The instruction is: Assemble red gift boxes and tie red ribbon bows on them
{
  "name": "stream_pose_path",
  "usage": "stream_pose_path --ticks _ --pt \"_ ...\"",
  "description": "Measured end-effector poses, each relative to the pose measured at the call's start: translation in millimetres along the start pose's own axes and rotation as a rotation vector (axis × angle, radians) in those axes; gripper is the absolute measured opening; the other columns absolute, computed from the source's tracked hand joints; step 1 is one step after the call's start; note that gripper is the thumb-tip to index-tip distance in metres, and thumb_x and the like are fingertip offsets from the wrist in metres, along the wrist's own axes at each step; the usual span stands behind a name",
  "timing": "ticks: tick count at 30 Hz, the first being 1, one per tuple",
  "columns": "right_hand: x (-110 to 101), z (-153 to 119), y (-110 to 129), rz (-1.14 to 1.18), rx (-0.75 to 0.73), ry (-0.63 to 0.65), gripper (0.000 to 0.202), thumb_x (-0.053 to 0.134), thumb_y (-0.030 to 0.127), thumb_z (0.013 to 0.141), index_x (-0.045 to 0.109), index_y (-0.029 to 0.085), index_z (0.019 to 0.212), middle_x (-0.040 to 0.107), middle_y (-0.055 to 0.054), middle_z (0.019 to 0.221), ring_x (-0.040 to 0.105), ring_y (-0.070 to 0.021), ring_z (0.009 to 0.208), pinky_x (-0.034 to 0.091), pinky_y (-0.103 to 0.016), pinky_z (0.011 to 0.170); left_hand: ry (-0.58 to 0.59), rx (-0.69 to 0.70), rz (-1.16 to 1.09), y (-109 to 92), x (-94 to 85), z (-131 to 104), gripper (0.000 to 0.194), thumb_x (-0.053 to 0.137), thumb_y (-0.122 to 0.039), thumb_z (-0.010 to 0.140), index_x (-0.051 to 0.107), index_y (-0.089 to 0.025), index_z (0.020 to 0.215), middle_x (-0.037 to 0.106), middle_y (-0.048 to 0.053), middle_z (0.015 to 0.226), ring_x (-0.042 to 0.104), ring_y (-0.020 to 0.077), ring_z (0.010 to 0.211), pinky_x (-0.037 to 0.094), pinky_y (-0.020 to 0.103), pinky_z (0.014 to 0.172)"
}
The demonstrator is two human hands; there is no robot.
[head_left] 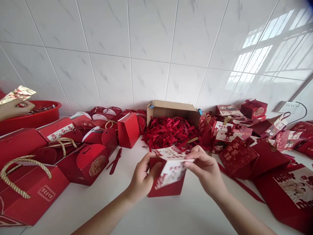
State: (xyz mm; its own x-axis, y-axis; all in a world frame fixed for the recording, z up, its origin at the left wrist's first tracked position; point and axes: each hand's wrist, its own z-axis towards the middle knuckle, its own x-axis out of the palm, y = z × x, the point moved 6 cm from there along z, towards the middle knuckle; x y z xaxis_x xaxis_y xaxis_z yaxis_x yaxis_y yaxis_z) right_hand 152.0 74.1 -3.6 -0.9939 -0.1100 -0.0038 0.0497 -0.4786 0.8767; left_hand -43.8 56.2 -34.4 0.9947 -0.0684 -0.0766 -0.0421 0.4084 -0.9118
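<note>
A red box [171,187] with a white printed flap [171,173] stands on the white table in front of me. My left hand [144,174] grips the box's left side, thumb across the near face and fingers behind. With thumb and fingers pinched, my right hand [201,166] holds the flap at its upper right corner. Just behind, red ribbons [171,130] pile out of an open cardboard carton [171,106]. The inside of the box is hidden by the flap.
Red boxes [85,163], some with rope handles, fill the left. Decorated red boxes [239,156] crowd the right. Another person's hand [18,109] holds a gold packet [19,93] over a red basin [29,122]. A tiled wall [151,78] rises behind.
</note>
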Motion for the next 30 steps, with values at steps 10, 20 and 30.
stream_pose_path --ticks 10,20,30 --pt "28 10 -22 0.052 0.045 0.142 0.016 0.074 0.034 0.077 0.065 0.021 0.082 0.07 -0.006 0.096 0.063 -0.0217 0.1 0.05 -0.033 0.085 -0.169 0.164 -0.015 -2 -15.2 2 0.017 0.049 -0.039 0.093 0.053 -0.023 0.1 0.05 0.006 0.113 0.053 0.0214 0.108 0.045 0.033 0.09" --pt "39 -5 -35 0.095 0.062 -0.005 0.028 0.072 0.043 0.078 0.056 0.02 0.083 0.061 0.003 0.07 0.054 -0.009 0.058 0.046 -0.02 0.054 -0.082 0.184 0.166 -12 0.0 12 0.018 0.062 -0.036 0.087 0.054 -0.02 0.091 0.061 0.001 0.084 0.06 0.0147 0.076 0.048 0.024 0.066" --pt "38 -6 -34 0.05 -0.012 -0.037 0.026 0.071 0.041 0.08 0.054 0.022 0.08 0.062 0.004 0.07 0.057 -0.0094 0.062 0.047 -0.022 0.058 -0.136 0.176 0.116 -10 -0.5 12 0.022 0.068 -0.038 0.083 0.057 -0.019 0.086 0.064 -0.002 0.071 0.061 0.0115 0.063 0.05 0.021 0.057"
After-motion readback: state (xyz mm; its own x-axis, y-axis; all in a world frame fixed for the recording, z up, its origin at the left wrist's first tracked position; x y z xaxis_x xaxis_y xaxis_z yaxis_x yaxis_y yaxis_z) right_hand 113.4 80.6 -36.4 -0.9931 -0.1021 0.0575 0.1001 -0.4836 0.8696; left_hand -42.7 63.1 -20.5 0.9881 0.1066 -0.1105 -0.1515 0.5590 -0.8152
